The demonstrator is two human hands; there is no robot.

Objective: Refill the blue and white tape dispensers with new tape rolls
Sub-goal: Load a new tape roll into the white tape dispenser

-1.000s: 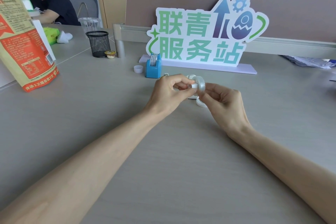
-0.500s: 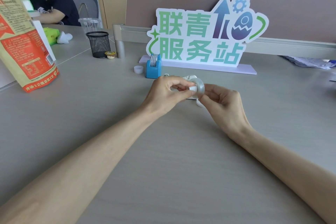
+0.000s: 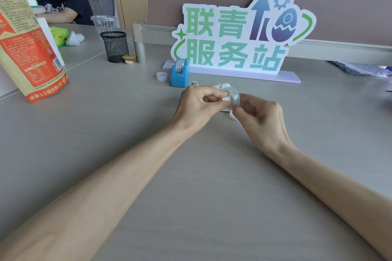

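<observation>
Both my hands meet over the middle of the grey desk around a clear tape roll (image 3: 235, 96). My left hand (image 3: 199, 108) pinches a small white core piece (image 3: 226, 99) at the roll's centre. My right hand (image 3: 259, 121) grips the roll from the right side. The white tape dispenser (image 3: 222, 86) lies on the desk just behind my hands, mostly hidden by them. The blue tape dispenser (image 3: 179, 73) stands upright further back left, with a tape roll seated in its top.
A small empty white core (image 3: 161, 76) sits left of the blue dispenser. A big sign (image 3: 239, 36) stands behind. A black mesh cup (image 3: 115, 46), a small pudding cup (image 3: 128, 59) and an orange bag (image 3: 27, 48) are at left. A person sits far left.
My hands have stayed in place over the desk, and the tape roll has turned slightly between my fingers.
</observation>
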